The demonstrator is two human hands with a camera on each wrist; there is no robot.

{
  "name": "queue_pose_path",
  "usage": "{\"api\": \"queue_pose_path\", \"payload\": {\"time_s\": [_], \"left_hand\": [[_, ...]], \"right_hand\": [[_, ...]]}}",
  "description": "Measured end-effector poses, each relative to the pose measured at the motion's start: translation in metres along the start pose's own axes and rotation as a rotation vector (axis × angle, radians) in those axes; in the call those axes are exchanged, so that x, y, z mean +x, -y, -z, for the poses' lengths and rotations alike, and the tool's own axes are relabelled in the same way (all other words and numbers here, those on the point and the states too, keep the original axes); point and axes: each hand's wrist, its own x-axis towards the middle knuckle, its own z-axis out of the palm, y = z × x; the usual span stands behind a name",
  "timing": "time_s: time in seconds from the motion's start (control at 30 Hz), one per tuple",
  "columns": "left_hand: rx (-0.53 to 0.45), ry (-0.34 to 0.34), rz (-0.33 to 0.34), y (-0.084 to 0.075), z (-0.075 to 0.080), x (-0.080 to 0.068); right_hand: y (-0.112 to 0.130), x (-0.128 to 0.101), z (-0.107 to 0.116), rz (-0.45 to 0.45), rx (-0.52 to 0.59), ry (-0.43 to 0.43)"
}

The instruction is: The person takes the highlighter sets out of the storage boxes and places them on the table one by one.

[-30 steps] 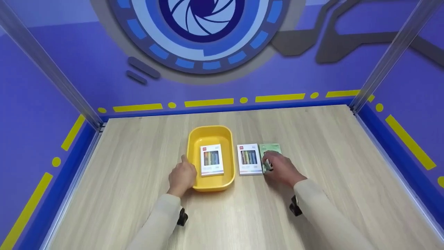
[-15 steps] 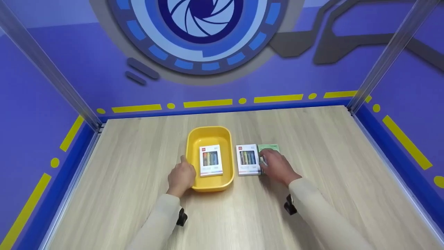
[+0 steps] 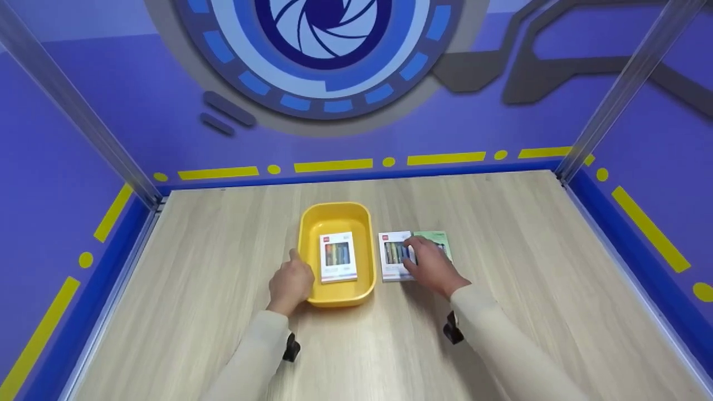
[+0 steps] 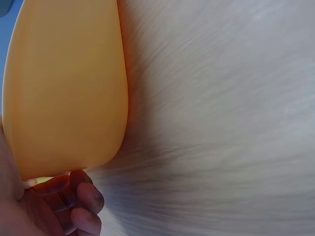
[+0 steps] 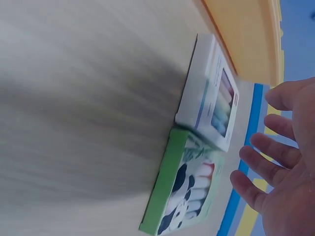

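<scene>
In the head view my left hand (image 3: 291, 283) is at the left side of a yellow plastic basin (image 3: 365, 292). The left wrist view shows its fingers (image 4: 88, 196) curled at the basin wall (image 4: 69, 93). Inside the basin lies a white windowed box (image 3: 338, 271) of coloured sticks. Just right of the basin, a matching white box (image 3: 393, 271) lies beside a green box (image 3: 430, 234) with a panda picture (image 5: 179, 211). My right hand (image 3: 431, 268) is over these two boxes and covers part of each; in the right wrist view its fingers (image 5: 268, 164) are spread and hold nothing.
A pale wooden tabletop (image 3: 223, 239) carries everything. Blue-purple panels (image 3: 457, 128) with yellow markings stand at the back and both sides, joined by metal corner posts (image 3: 624, 94).
My right hand has moved left from the green box to over the white box, uncovering more of the green one. The left hand and the basin have stayed in place.
</scene>
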Motion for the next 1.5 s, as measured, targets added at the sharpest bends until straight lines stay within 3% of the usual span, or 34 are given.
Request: {"api": "queue_pose_path", "payload": {"time_s": [0.3, 0.53, 1.0, 1.5], "left_hand": [[0.003, -0.006, -0.015, -0.001, 0.000, 0.000], [0.006, -0.011, -0.004, 0.000, 0.000, 0.000], [0.003, -0.014, -0.012, 0.000, 0.000, 0.000], [-0.004, -0.051, -0.050, 0.001, 0.000, -0.003]], "right_hand": [[0.013, 0.000, -0.003, 0.080, 0.009, -0.018], [0.025, 0.002, -0.003, 0.036, 0.030, 0.009], [0.047, 0.000, -0.005, 0.093, 0.060, -0.008], [0.070, 0.004, -0.011, 0.075, 0.085, 0.069]]}}
